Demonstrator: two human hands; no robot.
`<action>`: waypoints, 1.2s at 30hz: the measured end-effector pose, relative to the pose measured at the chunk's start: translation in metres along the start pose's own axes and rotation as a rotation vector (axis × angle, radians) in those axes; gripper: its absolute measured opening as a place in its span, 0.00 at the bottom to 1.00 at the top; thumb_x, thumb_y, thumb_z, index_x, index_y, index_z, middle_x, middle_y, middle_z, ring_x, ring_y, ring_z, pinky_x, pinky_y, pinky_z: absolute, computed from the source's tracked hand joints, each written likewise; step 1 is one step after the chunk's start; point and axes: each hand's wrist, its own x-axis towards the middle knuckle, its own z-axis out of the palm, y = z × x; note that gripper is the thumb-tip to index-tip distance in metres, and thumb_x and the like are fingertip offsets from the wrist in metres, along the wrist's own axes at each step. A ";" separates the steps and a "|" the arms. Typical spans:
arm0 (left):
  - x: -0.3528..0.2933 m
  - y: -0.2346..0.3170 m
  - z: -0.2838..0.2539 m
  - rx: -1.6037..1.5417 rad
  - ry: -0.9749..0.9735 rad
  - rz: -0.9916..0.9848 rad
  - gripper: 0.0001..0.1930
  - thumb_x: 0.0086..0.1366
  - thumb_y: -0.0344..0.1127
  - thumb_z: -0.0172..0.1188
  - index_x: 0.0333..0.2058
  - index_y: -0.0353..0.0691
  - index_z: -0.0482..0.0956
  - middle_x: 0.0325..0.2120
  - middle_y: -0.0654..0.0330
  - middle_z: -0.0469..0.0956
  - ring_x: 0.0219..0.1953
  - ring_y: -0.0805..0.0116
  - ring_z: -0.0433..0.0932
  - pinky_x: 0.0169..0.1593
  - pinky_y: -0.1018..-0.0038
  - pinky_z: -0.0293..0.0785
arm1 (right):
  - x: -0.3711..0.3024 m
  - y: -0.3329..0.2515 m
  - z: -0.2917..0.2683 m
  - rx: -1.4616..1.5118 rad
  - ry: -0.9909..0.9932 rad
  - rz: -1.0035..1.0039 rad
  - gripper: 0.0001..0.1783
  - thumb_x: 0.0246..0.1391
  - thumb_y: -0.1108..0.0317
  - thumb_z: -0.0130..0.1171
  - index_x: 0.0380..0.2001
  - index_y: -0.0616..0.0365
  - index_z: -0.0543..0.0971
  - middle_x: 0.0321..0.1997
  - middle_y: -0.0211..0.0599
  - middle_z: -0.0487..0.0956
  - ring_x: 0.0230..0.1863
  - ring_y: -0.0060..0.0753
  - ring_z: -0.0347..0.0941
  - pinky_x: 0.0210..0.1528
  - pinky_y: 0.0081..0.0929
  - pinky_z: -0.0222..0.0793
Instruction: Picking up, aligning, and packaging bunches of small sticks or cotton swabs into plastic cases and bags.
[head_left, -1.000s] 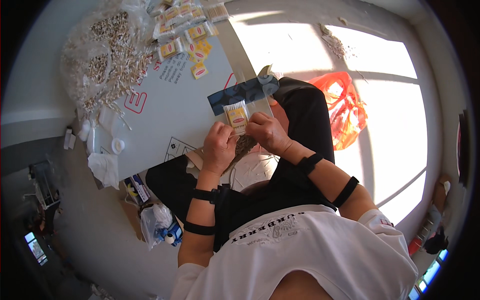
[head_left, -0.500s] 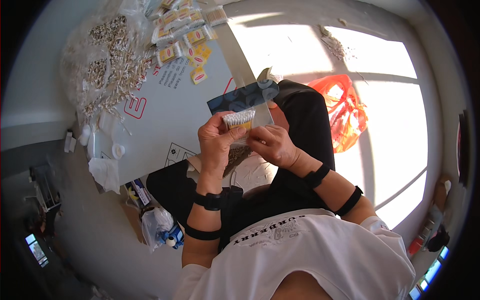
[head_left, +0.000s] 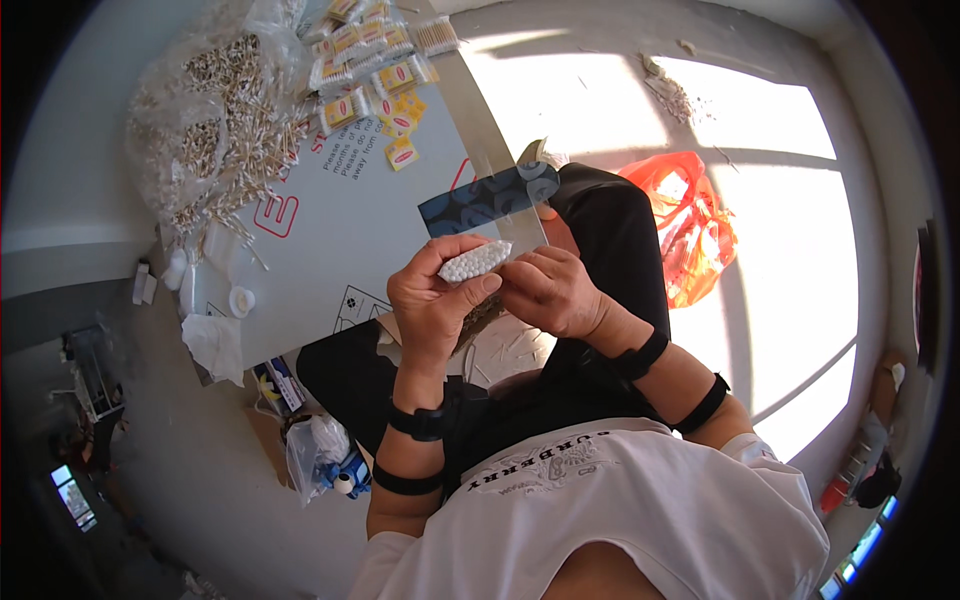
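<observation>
A small pack of cotton swabs [head_left: 475, 261] is held over my lap, its bundled white tips facing up. My left hand [head_left: 428, 285] is closed round it, with the thumb along the near side and the fingers behind. At the pack's right end my right hand [head_left: 553, 290] is closed, its curled fingers pinching the edge; the fingertips are partly hidden. On the board to the left lie several filled swab packs [head_left: 352, 45] with yellow labels, and a few loose yellow cards [head_left: 402, 153]. Beside them is a large clear bag [head_left: 215, 110] spilling loose swabs.
A dark patterned strip [head_left: 485, 200] lies at the board's edge beyond my hands. White tissue [head_left: 212, 345] and a small round white lid [head_left: 241, 301] sit at the near left corner. An orange-red plastic bag [head_left: 690, 230] stands on the sunlit floor, right of my leg.
The pack has tilted in my hands, so its swab tips now face up and its yellow label no longer shows. Both hands stay closed at it, nearly in place.
</observation>
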 end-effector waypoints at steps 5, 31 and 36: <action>0.000 0.006 0.004 0.186 -0.012 0.083 0.14 0.52 0.24 0.71 0.38 0.33 0.81 0.36 0.60 0.82 0.37 0.75 0.79 0.43 0.79 0.77 | 0.003 -0.002 -0.003 -0.003 0.026 -0.007 0.09 0.30 0.68 0.60 0.21 0.56 0.75 0.30 0.32 0.71 0.29 0.30 0.73 0.28 0.26 0.69; 0.000 0.009 0.006 0.332 -0.050 0.315 0.13 0.53 0.26 0.71 0.39 0.36 0.81 0.36 0.57 0.83 0.38 0.67 0.82 0.43 0.74 0.78 | 0.005 -0.004 -0.005 0.007 0.037 -0.012 0.08 0.27 0.69 0.60 0.19 0.55 0.76 0.28 0.31 0.69 0.29 0.30 0.73 0.27 0.26 0.68; 0.000 0.009 0.006 0.349 -0.058 0.339 0.13 0.54 0.27 0.70 0.39 0.36 0.81 0.35 0.57 0.83 0.38 0.66 0.82 0.43 0.74 0.78 | 0.004 -0.005 -0.004 0.005 0.043 -0.011 0.08 0.27 0.69 0.60 0.19 0.55 0.76 0.28 0.31 0.69 0.29 0.30 0.73 0.27 0.26 0.69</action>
